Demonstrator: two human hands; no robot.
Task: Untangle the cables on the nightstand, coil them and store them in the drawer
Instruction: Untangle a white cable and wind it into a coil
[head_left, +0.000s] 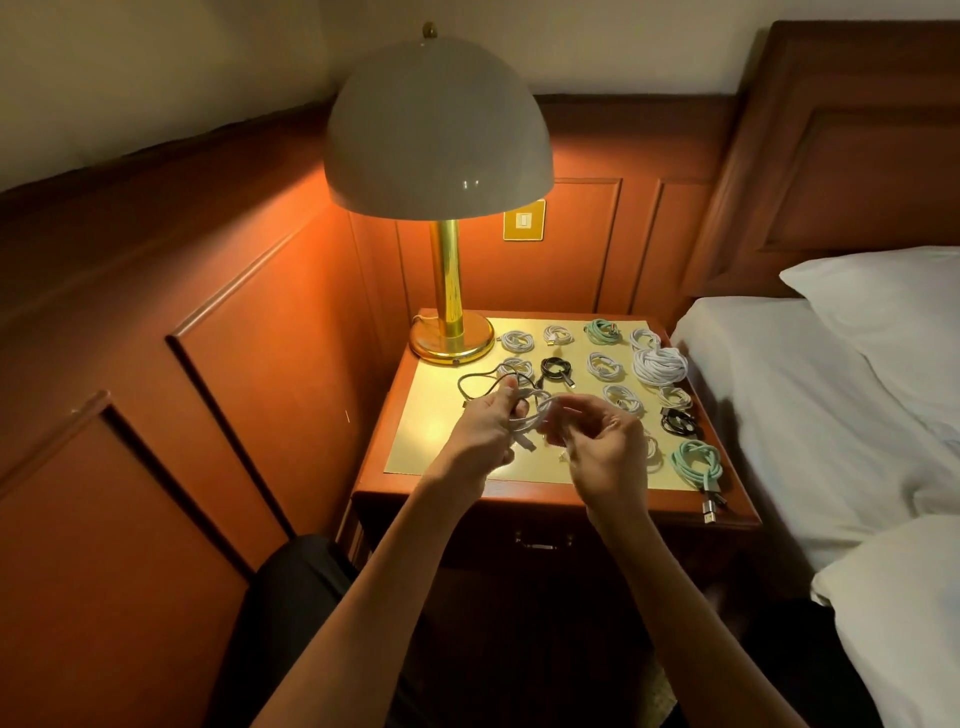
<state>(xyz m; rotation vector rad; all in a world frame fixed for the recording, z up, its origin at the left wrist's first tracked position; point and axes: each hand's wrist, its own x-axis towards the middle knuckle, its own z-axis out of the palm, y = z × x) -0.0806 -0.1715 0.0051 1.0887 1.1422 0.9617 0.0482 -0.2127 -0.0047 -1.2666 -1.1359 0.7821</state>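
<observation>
drawer is closed, down in front of the lamp, so i'd guess nothing's stored yet. just past it my left grip is curled round a white cable, and my right grip pinches a loop of the same cable. it's held up off the surface, in front and a bit right of the lamp.

it should handle light and floppy but a little springy, so the loops will want to pop open. best to hold the cord just behind the plug and keep a pinch where the loops cross.

a loose black cable lies uncoiled from by my left grip toward the lamp base. can't tell if it's snagged on the white one.

coiled ones, all right of the lamp: about nine white coils (one half hidden by my right grip), two mint green coils and two black coils. so roughly thirteen coiled, one in hand, one loose.
</observation>
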